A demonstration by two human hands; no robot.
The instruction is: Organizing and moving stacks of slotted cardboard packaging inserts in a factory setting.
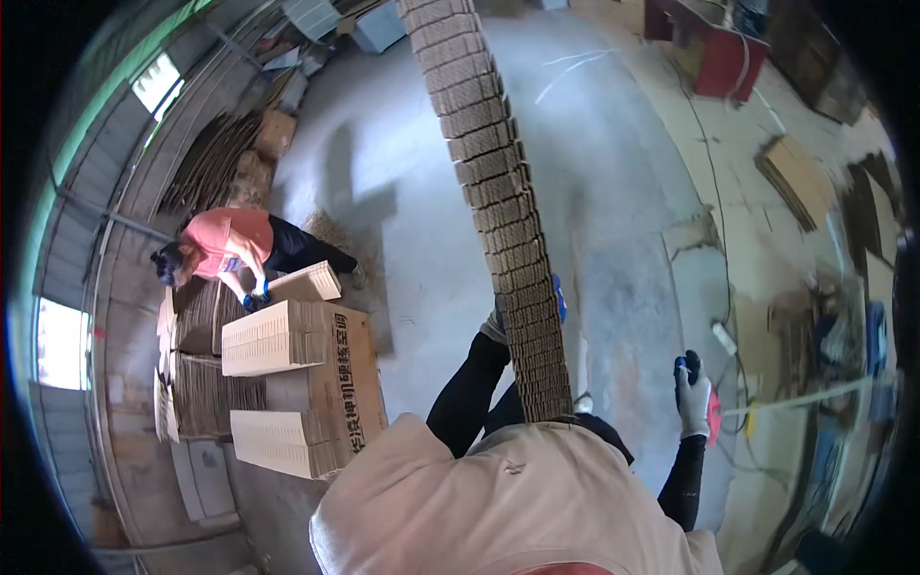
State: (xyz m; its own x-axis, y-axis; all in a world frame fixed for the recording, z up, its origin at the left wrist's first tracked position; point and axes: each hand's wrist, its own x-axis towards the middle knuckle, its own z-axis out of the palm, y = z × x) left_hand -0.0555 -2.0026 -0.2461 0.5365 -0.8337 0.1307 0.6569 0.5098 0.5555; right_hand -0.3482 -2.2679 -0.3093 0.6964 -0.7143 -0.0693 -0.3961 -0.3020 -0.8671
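A long, narrow column of stacked brown corrugated cardboard pieces (505, 211) rises from against my body toward the far edge of the view. My left hand (494, 328), in a white and blue glove, is wrapped around its lower part, with blue fingertips showing on the right side. The palm is hidden behind the cardboard. Out to the right, my right hand (692, 395) wears a similar glove, its fingers stretched and a little apart. A pink-red object (714, 416) shows beside its palm; whether the two touch I cannot tell.
At left a co-worker (230, 244) in a pink shirt bends over cardboard bundles (273, 337) on a large printed carton (347, 383). More cardboard stacks (206, 393) stand by the wall. Flat cardboard (797, 177), a dark cable (709, 172) and a red cabinet (704, 48) are at right.
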